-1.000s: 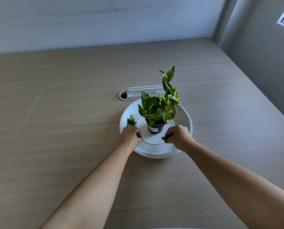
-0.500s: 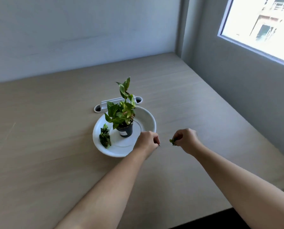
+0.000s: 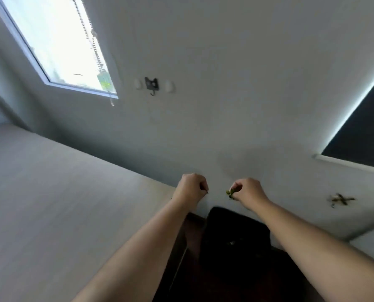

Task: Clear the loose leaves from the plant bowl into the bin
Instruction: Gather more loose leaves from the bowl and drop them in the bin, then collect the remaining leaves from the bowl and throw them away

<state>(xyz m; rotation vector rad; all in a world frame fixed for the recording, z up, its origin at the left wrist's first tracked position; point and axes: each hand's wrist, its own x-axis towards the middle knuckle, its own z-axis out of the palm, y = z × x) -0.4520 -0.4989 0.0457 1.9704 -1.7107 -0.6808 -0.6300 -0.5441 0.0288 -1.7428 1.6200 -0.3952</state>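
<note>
Lowest in the frame, two bare forearms reach up from the bottom edge. Between them sits a dark bin [image 3: 236, 236], blurred, its mouth just under the wrists at the lower centre.

Above the bin, near the middle of the frame, the two hands are held side by side and apart. The left hand [image 3: 190, 188] is curled into a fist, knuckles up, and pinches a dark sliver [image 3: 205, 190] at the fingertips, too small for me to say whether it is a leaf. The right hand [image 3: 247, 191] is curled as well, its fingertips pinching a small clump of green leaves [image 3: 230, 194] that hangs from its inner side, over the far edge of the bin.

To the left, a pale wood-grain worktop [image 3: 51, 203] fills the lower left of the frame, its edge running beside the left forearm and the bin.

Behind it all stands a plain grey-white wall [image 3: 225, 105]. It carries a small dark hook [image 3: 152, 85] in the upper middle, a white round knob on each side of it, and a brownish cross-shaped mark [image 3: 341, 200] at the right, level with the hands. A bright window [image 3: 57, 44] takes the upper left corner, with a bead cord hanging along its right side. A dark panel [image 3: 364, 131] with a lit edge fills the right edge.
</note>
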